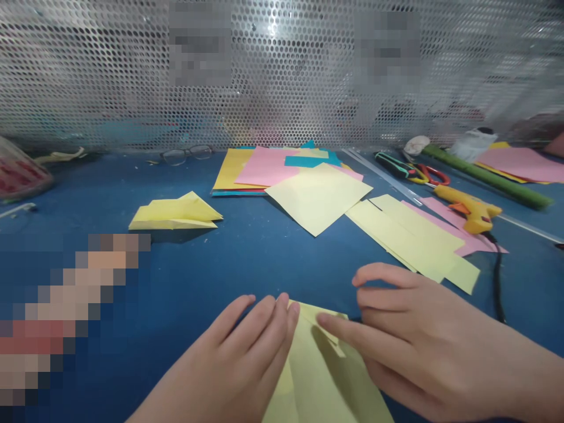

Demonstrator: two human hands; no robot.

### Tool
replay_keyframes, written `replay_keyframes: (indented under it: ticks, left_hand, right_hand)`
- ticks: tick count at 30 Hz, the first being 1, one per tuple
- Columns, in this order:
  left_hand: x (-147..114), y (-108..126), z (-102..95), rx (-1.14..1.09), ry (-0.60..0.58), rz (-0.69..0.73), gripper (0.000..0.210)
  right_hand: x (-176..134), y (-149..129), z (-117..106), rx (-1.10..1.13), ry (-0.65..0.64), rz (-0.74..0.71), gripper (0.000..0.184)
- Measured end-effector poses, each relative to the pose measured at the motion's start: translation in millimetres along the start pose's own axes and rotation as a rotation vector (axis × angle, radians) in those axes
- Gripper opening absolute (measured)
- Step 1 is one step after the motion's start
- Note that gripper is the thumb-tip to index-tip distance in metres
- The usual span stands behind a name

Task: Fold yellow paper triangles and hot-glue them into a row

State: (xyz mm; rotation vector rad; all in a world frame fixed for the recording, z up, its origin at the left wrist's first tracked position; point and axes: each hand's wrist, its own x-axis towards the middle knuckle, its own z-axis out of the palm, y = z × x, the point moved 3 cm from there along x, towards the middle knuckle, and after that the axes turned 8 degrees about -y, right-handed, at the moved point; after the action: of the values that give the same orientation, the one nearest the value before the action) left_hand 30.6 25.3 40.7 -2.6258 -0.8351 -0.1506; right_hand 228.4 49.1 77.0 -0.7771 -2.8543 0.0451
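Observation:
A pale yellow sheet of paper (326, 376) with creases and a folded flap lies at the near edge, partly cut off by the frame. My left hand (247, 346) is on its left side, fingers held close together and fingertips pressed on the top corner. On the other side, my right hand (414, 335) has its index fingertip on the folded flap, while its other fingers curl in and the thumb is hidden. A folded yellow paper piece (176, 212) rests on the blue table (185, 264), beyond my left hand.
Ahead lies a loose pale yellow sheet (319, 197) over a stack of coloured paper (233, 170). Folded yellow strips (409, 235) lie by a yellow glue gun (473, 208), scissors (429, 175) and a green rod (489, 176). Glasses (187, 154) sit near the perforated metal panel (282, 76).

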Motion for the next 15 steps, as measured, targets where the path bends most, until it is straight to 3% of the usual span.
replay_keyframes:
  ticks: [4,8,11,15]
  left_hand:
    - [0,1,1.8,0.025,-0.021,0.008,0.04]
    - [1,-1,5.1,0.0,-0.031,0.018,0.039]
    - [1,-1,7.0,-0.001,0.001,0.02,0.04]
    - [-1,3,6.9,0.022,0.05,0.012,0.041]
  right_hand:
    - [8,3,12,-0.098,-0.112,-0.05,0.039]
    - [8,3,12,-0.078,-0.154,-0.006,0.031]
    - [3,1,6,-0.089,-0.123,0.019,0.024]
    - [1,1,4,-0.106,0.036,0.12,0.031]
